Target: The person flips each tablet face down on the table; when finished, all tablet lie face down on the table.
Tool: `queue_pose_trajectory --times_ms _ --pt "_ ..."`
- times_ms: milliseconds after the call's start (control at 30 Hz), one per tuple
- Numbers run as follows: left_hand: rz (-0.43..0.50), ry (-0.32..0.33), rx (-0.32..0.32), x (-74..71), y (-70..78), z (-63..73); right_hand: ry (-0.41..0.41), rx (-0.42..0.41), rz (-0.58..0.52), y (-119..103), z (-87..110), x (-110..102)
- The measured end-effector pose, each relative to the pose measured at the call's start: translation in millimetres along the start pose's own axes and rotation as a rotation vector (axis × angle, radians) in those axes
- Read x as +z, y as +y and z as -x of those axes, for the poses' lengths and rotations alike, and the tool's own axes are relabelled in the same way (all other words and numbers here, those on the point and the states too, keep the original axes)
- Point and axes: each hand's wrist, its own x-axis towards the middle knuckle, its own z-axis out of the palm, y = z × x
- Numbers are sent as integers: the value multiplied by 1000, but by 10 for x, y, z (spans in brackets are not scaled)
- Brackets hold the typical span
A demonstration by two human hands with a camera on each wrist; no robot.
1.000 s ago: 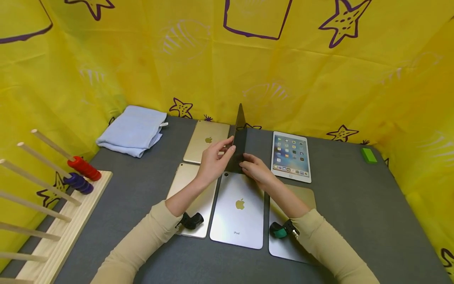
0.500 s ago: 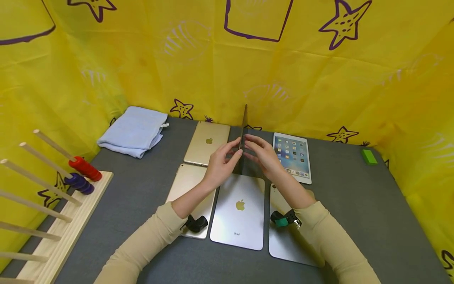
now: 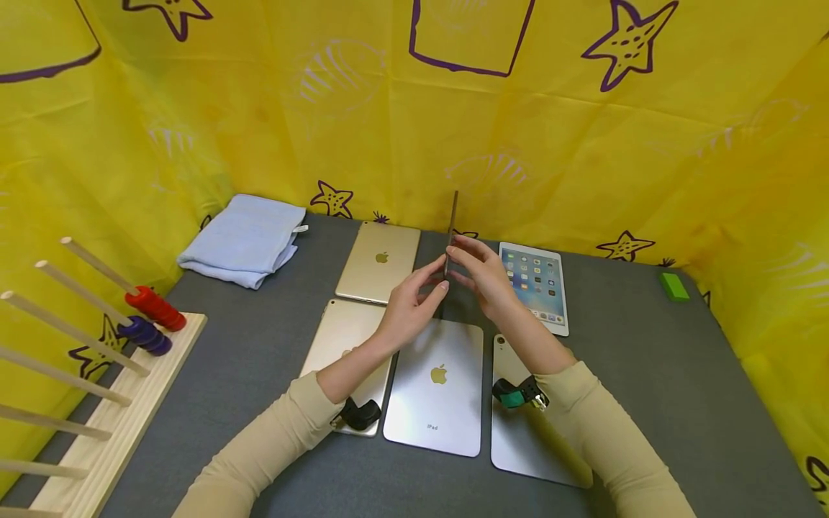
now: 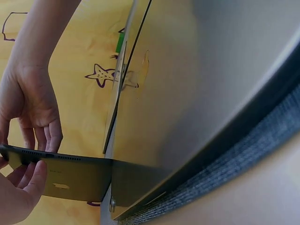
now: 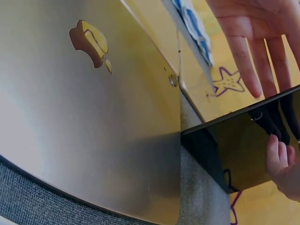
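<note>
A dark tablet [image 3: 452, 216] stands upright on its edge, nearly edge-on in the head view. In the left wrist view its dark back [image 4: 77, 178] shows a logo; its glossy black screen [image 5: 241, 159] faces right. My left hand [image 3: 409, 306] holds it from the back side, thumb and fingertips at the near part. My right hand [image 3: 487, 277] holds it from the screen side, fingertips close to its upper edge. Just in front of it lies a silver tablet [image 3: 435, 399], back up. A white tablet [image 3: 535, 277] with its screen lit lies to the right.
A gold tablet [image 3: 378, 260] lies at back left. Another gold tablet [image 3: 352, 331] and a silver one [image 3: 537, 446] flank the middle one, under my forearms. A folded blue cloth [image 3: 246, 234], a wooden peg rack [image 3: 139, 374] and a green block [image 3: 674, 286] stand farther out.
My right hand has moved up from the dark tablet's low near corner to its upper part. The tablet has turned more edge-on and shifted slightly right, and my left hand moved with it.
</note>
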Motion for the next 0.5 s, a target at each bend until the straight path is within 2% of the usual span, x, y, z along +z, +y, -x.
queue_pose_trajectory --times_ms 100,200,300,400,500 --pt "25 -6 -10 7 -6 8 7 4 1 -9 8 -8" --pt "23 -19 -67 8 -4 18 13 -4 -7 -20 15 -24" --pt "-7 -55 -161 1 -13 27 20 -21 -12 -32 22 -48" --pt "-29 -122 -271 -17 -51 37 28 -31 0 -47 36 -79" --pt "-8 -198 -379 -42 -89 36 31 -36 18 -67 55 -107"
